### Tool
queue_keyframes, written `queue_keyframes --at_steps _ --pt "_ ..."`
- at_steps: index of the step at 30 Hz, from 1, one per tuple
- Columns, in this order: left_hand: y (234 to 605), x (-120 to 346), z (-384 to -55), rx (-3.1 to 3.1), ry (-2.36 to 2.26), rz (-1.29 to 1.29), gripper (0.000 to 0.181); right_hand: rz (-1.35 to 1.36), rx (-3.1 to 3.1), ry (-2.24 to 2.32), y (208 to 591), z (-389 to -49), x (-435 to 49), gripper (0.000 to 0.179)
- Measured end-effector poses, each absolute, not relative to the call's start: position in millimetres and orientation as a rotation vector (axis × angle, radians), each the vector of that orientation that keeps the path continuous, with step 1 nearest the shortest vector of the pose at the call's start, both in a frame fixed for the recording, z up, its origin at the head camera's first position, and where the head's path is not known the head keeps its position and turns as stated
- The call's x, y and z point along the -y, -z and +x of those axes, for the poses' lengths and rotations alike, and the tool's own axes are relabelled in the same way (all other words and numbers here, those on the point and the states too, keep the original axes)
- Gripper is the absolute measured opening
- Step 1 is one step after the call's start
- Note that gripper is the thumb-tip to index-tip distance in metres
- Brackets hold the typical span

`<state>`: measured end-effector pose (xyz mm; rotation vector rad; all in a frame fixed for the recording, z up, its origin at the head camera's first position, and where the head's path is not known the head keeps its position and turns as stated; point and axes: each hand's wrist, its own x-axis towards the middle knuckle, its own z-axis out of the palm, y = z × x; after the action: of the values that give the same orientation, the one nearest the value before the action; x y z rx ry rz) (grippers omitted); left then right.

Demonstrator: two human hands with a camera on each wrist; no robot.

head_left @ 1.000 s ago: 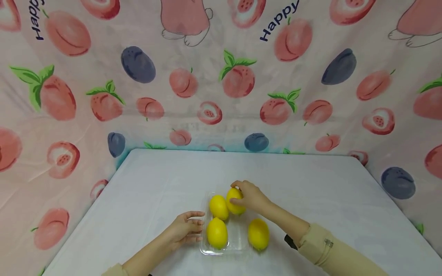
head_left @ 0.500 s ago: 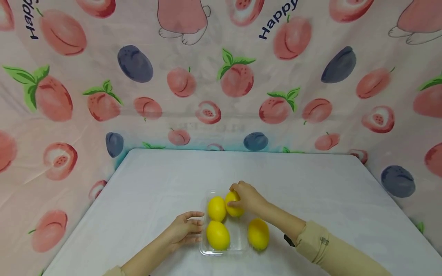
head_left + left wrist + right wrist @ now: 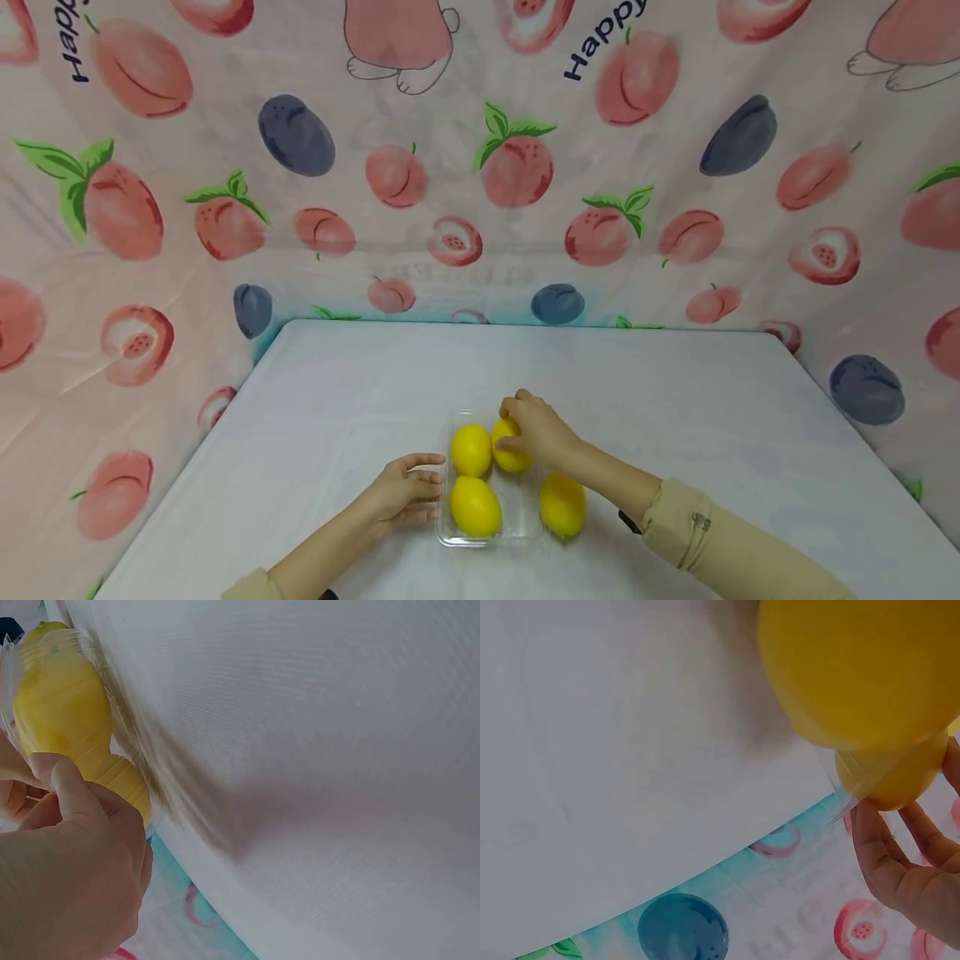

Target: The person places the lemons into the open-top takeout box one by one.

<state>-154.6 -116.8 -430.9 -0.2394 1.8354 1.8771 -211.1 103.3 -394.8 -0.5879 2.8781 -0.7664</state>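
Note:
A clear plastic tray (image 3: 517,510) lies on the white table with lemons in it. On its left side sit a far lemon (image 3: 471,450) and a near lemon (image 3: 476,507), almost touching. My right hand (image 3: 546,429) grips another lemon (image 3: 508,457) from above in the tray's far right part, beside the far-left one. Just outside the tray's right edge rests a loose lemon (image 3: 562,505), large in the right wrist view. My left hand (image 3: 401,493) is at the tray's left wall, fingers extended and loosely bent against it. The left wrist view shows lemons (image 3: 60,705) through the clear wall.
The white table (image 3: 360,375) runs back to a fruit-print cloth (image 3: 465,125) hanging behind and on both sides. Table surface extends to the left and right of the tray.
The lemon in my right hand has come down slightly and settled beside the far-left lemon. That one shifted a little left, and the near lemon turned slightly. My left hand stays put.

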Motion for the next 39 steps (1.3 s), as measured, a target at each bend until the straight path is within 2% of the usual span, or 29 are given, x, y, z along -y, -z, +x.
queue_keyframes --at_steps 17,39 --pt "429.5 117.8 -155.3 -1.844 -1.882 -0.233 0.044 -0.536 -2.903 0.862 384.8 -204.8 -112.5 0.030" --pt "428.9 118.5 -153.9 -1.819 -1.885 -0.223 0.046 -0.577 -2.862 1.035 384.5 -185.7 -174.7 0.021"
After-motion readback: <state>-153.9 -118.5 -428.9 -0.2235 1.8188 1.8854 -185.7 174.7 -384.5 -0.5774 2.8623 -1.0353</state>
